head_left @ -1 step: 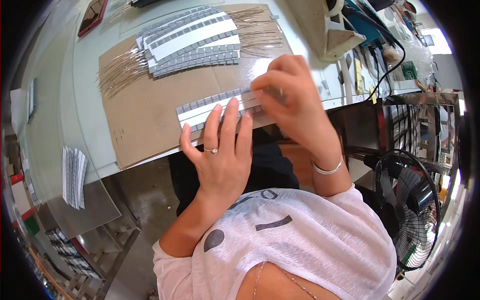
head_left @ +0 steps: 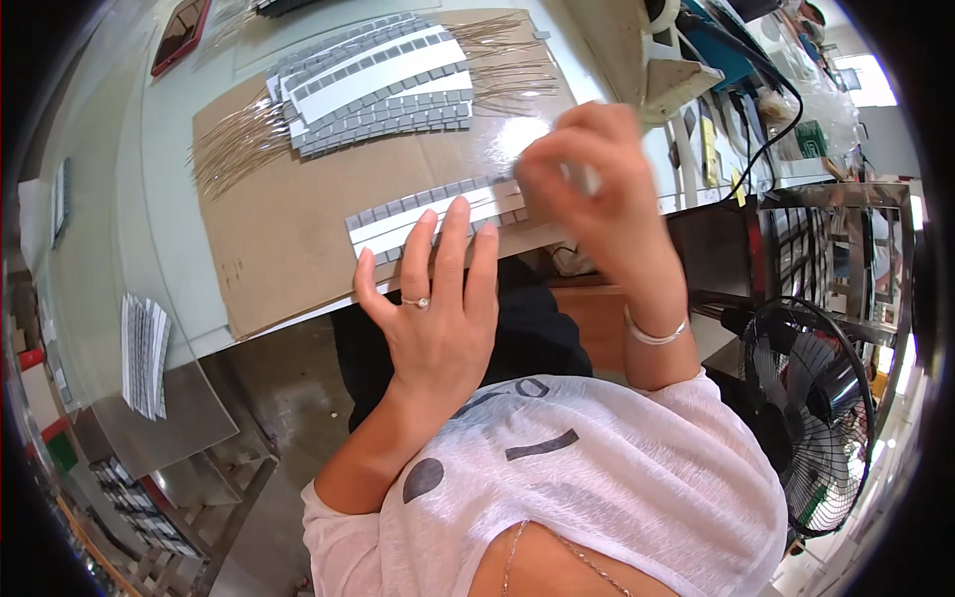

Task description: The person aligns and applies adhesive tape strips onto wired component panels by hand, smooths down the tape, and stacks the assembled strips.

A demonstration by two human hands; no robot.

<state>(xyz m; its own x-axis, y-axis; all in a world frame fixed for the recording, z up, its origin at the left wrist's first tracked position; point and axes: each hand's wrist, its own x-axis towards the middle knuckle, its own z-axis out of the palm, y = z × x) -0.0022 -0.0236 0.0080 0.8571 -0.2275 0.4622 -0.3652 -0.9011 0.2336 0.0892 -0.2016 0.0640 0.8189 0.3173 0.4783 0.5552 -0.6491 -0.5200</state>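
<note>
A flat white strip [head_left: 393,227] with rows of grey squares along both long edges lies near the front edge of a brown cardboard sheet [head_left: 269,259]. My left hand [head_left: 444,284], a ring on one finger, spreads its fingertips over the strip's lower edge and presses it down. Just off the strip's right end, my right hand [head_left: 597,179] is curled with thumb and fingers together, smeared by motion; whatever it pinches cannot be made out. Further back on the cardboard rests a pile of similar strips [head_left: 383,85], with thin wires [head_left: 239,149] sticking out at both ends.
A red-edged phone [head_left: 181,38] lies at the far left. More strips [head_left: 146,355] are stacked at the table's left edge. Off-white equipment [head_left: 676,80] and a black cable [head_left: 786,134] stand at the right rear. A black fan [head_left: 808,413] is on my right.
My right hand has moved a little to the right, away from the strip's end. The left hand stays on the strip, and the whole view has shifted slightly.
</note>
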